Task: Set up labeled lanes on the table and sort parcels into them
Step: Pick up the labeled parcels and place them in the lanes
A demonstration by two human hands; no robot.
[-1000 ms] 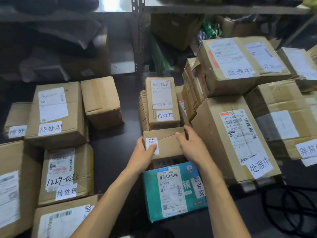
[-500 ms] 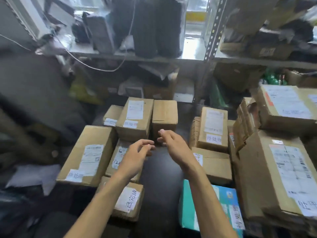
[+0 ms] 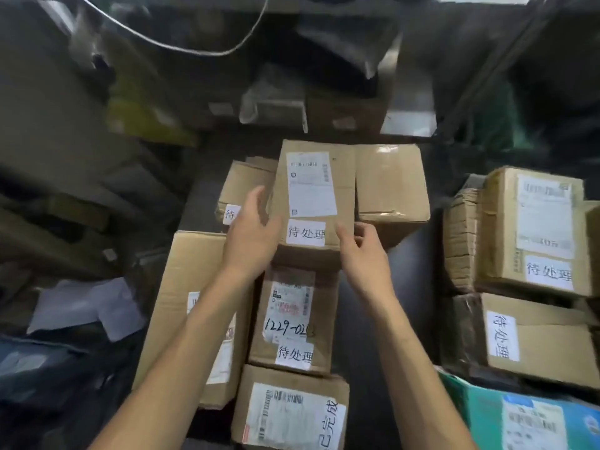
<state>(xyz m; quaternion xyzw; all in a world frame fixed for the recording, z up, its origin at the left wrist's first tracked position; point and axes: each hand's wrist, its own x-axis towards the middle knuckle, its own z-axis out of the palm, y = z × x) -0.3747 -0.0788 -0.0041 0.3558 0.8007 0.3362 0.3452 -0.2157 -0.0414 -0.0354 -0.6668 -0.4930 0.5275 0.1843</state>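
A cardboard parcel (image 3: 316,196) with a shipping slip and a white handwritten label stands in the left group on the dark table (image 3: 360,326). My left hand (image 3: 251,235) lies with straight fingers against its left side. My right hand (image 3: 363,251) sits at its front right corner, fingers loosely curled, index tip by the label; neither hand closes round the parcel. In front of it lies a parcel marked 1229 (image 3: 292,319), then one with a different label (image 3: 292,414).
A plain box (image 3: 391,186) touches the parcel's right side, a small box (image 3: 242,186) its left. A long box (image 3: 191,303) lies under my left forearm. Labeled parcels (image 3: 535,228), (image 3: 539,342) and a teal box (image 3: 519,417) stack at right. Cluttered shelves stand behind.
Both hands let go of the small parcel in the middle group. The view swung left and my hands reached forward to the tall labeled parcel in the left group.
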